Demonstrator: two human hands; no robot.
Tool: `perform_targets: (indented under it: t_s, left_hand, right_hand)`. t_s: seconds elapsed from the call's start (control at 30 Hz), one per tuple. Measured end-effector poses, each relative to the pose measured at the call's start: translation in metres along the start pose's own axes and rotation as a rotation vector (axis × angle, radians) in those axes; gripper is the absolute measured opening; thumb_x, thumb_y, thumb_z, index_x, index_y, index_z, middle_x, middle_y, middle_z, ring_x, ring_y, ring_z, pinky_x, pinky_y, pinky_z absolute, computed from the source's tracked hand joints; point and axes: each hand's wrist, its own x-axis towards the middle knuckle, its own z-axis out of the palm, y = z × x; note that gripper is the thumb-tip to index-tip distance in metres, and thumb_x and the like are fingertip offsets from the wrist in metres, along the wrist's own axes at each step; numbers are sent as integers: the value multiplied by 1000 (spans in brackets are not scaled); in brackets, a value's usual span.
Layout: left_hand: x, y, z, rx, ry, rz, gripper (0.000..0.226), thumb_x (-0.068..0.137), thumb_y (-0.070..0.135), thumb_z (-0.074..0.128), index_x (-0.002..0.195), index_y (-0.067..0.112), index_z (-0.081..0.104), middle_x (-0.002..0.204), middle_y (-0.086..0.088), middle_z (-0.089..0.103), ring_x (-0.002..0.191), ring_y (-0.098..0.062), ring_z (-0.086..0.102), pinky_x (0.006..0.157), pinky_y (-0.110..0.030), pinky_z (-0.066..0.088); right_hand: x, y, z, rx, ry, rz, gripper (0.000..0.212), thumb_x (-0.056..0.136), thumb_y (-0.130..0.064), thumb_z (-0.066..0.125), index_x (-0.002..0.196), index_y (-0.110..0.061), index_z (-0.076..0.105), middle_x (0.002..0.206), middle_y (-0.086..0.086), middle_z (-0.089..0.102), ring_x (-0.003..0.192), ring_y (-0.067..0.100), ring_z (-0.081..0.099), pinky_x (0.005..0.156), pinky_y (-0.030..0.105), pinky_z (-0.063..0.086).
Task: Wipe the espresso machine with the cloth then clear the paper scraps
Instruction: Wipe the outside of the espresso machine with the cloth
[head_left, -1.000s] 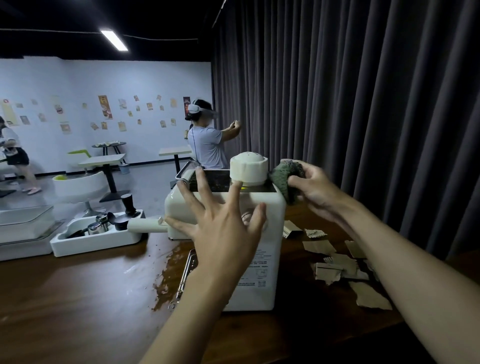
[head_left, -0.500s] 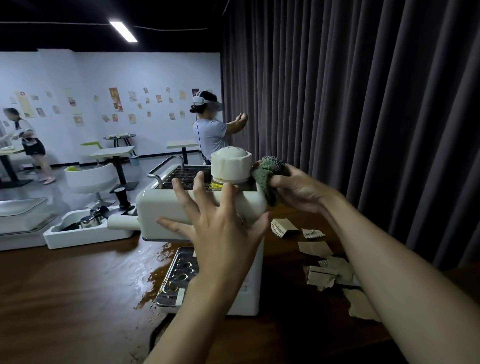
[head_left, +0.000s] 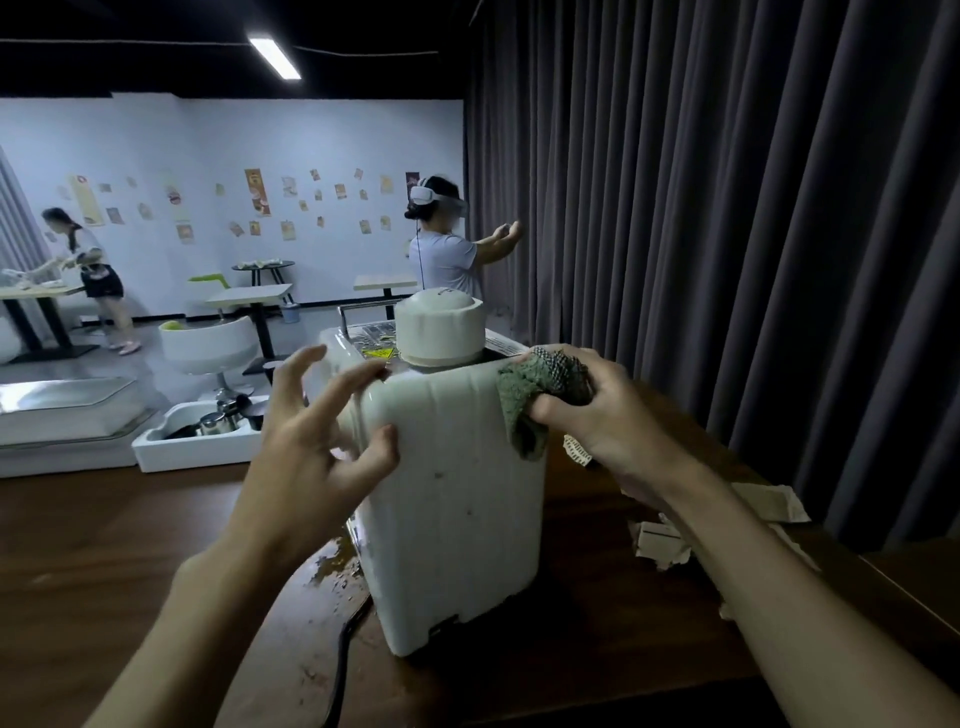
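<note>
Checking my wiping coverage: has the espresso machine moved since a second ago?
Yes. The espresso machine has turned: its capped end swung from the curtain side toward the camera.

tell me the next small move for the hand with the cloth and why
Probably drag the cloth down the espresso machine's facing panel. The right hand grips the cloth bunched at the top right corner, the left hand holds the left edge steady, and dark specks show on the white panel below. The paper scraps on the table can wait.
</note>
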Motion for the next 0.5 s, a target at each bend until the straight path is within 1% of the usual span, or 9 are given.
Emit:
perform_targets:
  t_s: [0.07,0.13,0.2,0.23,0.3,0.33,0.4,0.47,0.5]
  left_hand:
    - [-4,0,0,0,-19,-67,58,72,73,54,127,54,54,148,2,35,118,-3,45,95,-30,50]
    - [-5,-3,0,-15,-44,-60,61,73,77,56,129,53,52,145,2,39,117,-1,51,96,-38,54]
    - [-3,-8,-2,-34,-58,-49,60,73,77,59,128,54,52,144,2,42,122,-7,52,99,-40,53]
    - [-2,-11,-3,-46,-61,-45,58,73,76,59,127,56,52,144,2,43,126,-11,50,101,-39,51]
    - [0,-18,-7,-100,-70,-24,52,75,73,61,125,60,52,140,5,45,129,-12,49,102,-38,51]
    - [1,-22,-9,-140,-76,-13,49,77,71,62,123,61,53,137,7,47,129,-12,50,102,-39,51]
    - [5,-31,-13,-206,-100,-12,47,78,68,64,124,59,54,133,7,51,131,-17,51,102,-41,52]
    - [6,-39,-18,-238,-127,-23,49,79,66,64,126,54,56,133,8,54,134,-18,50,106,-42,49]
    - [7,-41,-21,-247,-139,-29,50,80,65,64,127,52,55,132,9,56,133,-18,51,106,-43,48]
  right_hand:
    - [-7,-2,12,-141,100,-65,38,76,-9,75,102,-36,67,122,12,49,108,8,57,93,15,46]
    - [-12,-2,19,-220,162,-102,35,76,-11,74,103,-31,68,122,12,44,110,7,54,92,10,43]
    - [-17,-4,21,-256,246,-110,33,79,-8,74,111,-15,68,121,12,44,107,3,53,92,13,46]
    - [-19,-5,21,-282,299,-120,34,81,-6,73,114,-9,65,120,10,47,105,2,54,93,19,49]
    - [-23,-8,22,-329,405,-140,40,84,-7,70,122,-10,58,117,4,54,107,7,57,94,28,51]
    - [-24,-11,24,-346,451,-156,43,85,-8,70,123,-15,53,113,0,56,104,7,59,91,26,52]
    - [-25,-14,31,-387,499,-218,42,84,-7,71,116,-21,47,101,-5,56,93,4,58,82,25,52]
    - [-21,-14,41,-511,522,-299,34,82,-5,72,107,-16,52,100,0,56,93,11,57,84,32,51]
    - [-20,-12,47,-571,533,-340,30,80,-4,73,105,-12,57,105,4,57,97,13,56,89,29,49]
